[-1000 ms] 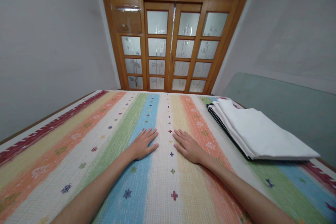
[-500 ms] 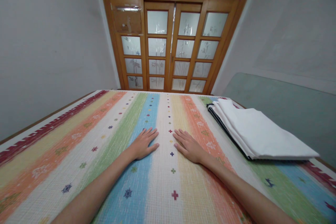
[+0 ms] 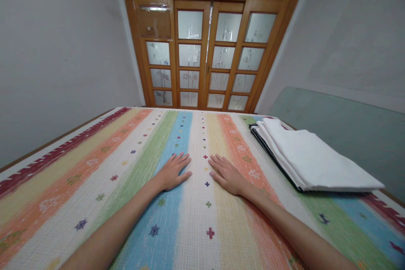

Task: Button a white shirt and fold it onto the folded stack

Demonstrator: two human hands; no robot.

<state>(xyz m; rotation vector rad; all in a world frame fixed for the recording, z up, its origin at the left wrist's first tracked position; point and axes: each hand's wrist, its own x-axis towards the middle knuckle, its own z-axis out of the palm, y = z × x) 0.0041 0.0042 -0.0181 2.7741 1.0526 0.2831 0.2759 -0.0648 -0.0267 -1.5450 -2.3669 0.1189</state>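
My left hand (image 3: 172, 172) lies palm down on the blue stripe of a striped cloth (image 3: 193, 228), fingers spread and nothing held. Across the white middle stripe, my right hand (image 3: 228, 175) rests flat on the yellow stripe, also with its fingers apart and holding nothing. The thumbs point toward each other without touching. To the right of my right hand sits a folded white cloth (image 3: 319, 160) with a black edge along its left side; neither hand touches it.
Beneath the striped cloth is a flat surface reaching back toward wooden doors (image 3: 205, 50) with frosted glass panes. A pale green rounded panel (image 3: 341, 114) stands along the right side. Grey walls (image 3: 63, 50) flank both sides.
Both hands stay in place on the striped cloth, and the folded white cloth has not moved. Only the camera view has shifted very slightly.
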